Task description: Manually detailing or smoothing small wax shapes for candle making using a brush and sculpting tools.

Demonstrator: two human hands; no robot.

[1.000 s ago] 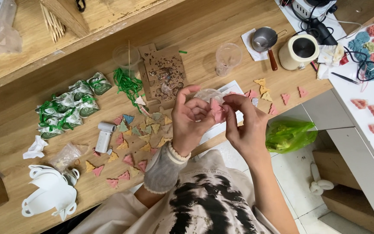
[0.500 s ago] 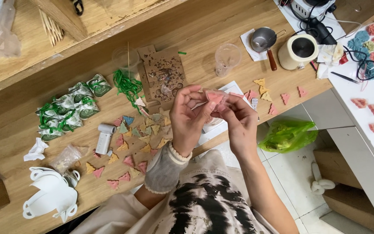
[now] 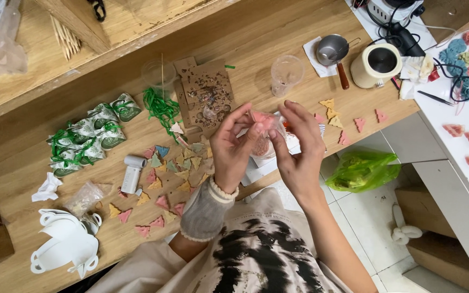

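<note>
As both hands meet, left hand [image 3: 233, 147] and right hand [image 3: 298, 145] pinching pink piece [image 3: 262, 121]

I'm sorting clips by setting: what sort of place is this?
Likely a home craft bench: small coloured tree shapes scattered on a wooden table, green ribbon, wrapped pouches. Both hands hold a pink piece.

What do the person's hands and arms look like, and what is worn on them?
Both hands are bare: no gloves, and no rings that I can make out. The left hand has a pale beaded bracelet at the wrist, and below it a grey knitted sleeve cover with a light cuff. The right hand and its forearm are uncovered, with no sleeve or watch in view.
</note>
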